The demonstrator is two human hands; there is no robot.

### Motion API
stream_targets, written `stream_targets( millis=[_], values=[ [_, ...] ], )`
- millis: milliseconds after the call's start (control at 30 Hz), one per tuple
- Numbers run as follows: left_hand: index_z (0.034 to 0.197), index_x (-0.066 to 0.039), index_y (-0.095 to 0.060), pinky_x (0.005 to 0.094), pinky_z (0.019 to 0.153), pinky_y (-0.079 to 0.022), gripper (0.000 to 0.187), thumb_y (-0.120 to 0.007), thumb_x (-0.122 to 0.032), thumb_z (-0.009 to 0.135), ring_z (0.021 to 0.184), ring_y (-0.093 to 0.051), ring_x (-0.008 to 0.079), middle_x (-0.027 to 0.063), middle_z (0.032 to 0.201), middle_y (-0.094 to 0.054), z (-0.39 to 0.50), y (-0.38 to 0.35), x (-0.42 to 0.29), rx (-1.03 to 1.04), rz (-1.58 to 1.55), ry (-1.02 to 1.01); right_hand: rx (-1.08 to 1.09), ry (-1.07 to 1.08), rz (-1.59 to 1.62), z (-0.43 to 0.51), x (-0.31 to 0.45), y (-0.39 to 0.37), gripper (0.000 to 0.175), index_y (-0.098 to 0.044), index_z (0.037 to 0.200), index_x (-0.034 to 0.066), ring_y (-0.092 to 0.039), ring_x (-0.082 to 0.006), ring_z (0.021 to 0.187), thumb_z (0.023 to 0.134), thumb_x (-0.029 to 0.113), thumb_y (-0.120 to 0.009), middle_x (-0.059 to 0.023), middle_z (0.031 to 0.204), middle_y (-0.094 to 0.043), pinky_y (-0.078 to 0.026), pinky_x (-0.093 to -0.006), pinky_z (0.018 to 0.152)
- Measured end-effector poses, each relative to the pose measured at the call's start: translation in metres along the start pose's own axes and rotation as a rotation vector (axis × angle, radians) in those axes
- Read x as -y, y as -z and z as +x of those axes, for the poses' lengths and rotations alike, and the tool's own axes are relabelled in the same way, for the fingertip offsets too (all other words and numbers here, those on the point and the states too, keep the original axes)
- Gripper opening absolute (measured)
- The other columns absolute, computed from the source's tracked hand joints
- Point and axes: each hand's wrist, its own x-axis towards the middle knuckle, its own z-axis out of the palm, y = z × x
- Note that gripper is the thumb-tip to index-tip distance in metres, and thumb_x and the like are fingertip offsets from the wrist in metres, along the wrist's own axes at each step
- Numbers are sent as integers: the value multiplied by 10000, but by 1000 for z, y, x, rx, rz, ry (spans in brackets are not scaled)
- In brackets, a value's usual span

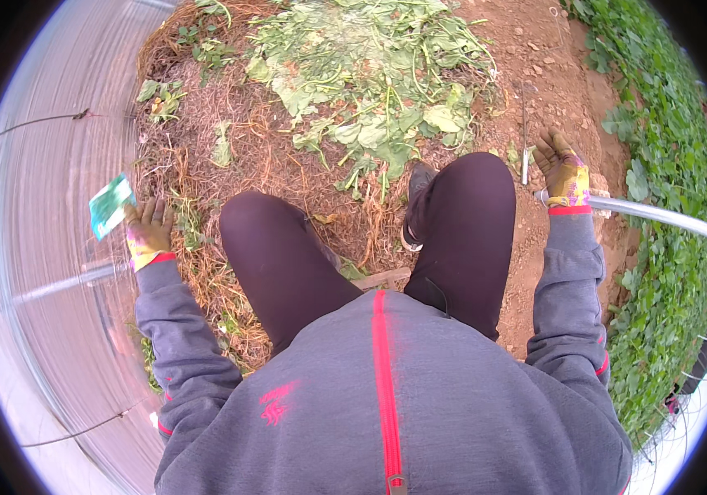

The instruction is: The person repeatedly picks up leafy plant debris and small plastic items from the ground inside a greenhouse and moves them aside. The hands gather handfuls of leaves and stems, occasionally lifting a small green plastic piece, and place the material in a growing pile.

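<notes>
My left hand (149, 229), in a yellow patterned glove with brown-coated fingers, is out at the left and holds a green and white packet (112, 206) by its edge, the other fingers spread. My right hand (560, 166), in a matching glove, is raised at the right with its fingers apart and nothing in it. Just left of it, a thin metal rod tool with a silver handle (525, 166) lies on the soil. A curved metal pipe (656, 213) passes by the right wrist. Before my knees lies a heap of cut leaves and stems (372, 80).
Dry straw and vines (235, 142) cover the ground by the heap. A plastic film wall (50, 185) stands at the left. Bare reddish soil (539, 55) runs along the right, beside a dense row of green plants (675, 142). A piece of wood (383, 278) lies between my legs.
</notes>
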Motion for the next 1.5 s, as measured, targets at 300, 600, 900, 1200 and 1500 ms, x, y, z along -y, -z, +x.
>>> stream_targets(
  millis=[300, 600, 900, 1200, 1500],
  values=[
    [1265, -23, -393, 346, 817, -506, 481, -614, -182, 869, 1014, -587, 291, 167, 1153, -552, 47, -84, -82, 118, 372, -682, -576, -462, -133, -15, -179, 179, 247, -550, 1096, 36, -641, -283, 757, 852, 72, -530, -150, 931, -636, -544, -402, 643],
    [1168, -25, -533, 295, 852, -467, 346, -632, -68, 839, 973, -587, 200, 94, 1048, -613, -60, -310, 0, 565, 704, -1176, -177, -454, -566, 27, -261, 167, 216, -635, 1018, 58, -654, -237, 702, 822, 105, -557, -126, 844, -669, -520, -359, 640],
    [1089, -13, -593, 261, 865, -445, 237, -594, -43, 854, 975, -563, 130, 54, 1041, -613, -75, -294, 111, 916, 944, -663, 341, -260, -1394, 87, -252, 71, 323, -604, 1131, 97, -588, -332, 1028, 855, 233, -506, -183, 1116, -608, -455, -405, 887],
    [1103, 12, -579, 228, 846, -444, 243, -574, 0, 861, 962, -566, 121, 69, 1053, -606, -33, -288, 138, 799, 708, -224, 608, -29, -1924, 130, -282, 74, 479, -385, 1340, 102, -512, -348, 1143, 944, 359, -306, -189, 1285, -496, -408, -407, 960],
    [1106, -4, -581, 224, 865, -433, 232, -561, -8, 875, 970, -560, 104, 44, 1042, -615, -37, -290, 139, 830, 843, -171, 466, -158, -1859, 132, -268, 80, 298, -606, 1083, 96, -614, -358, 933, 880, 273, -477, -202, 1030, -624, -485, -437, 794]
  ],
)
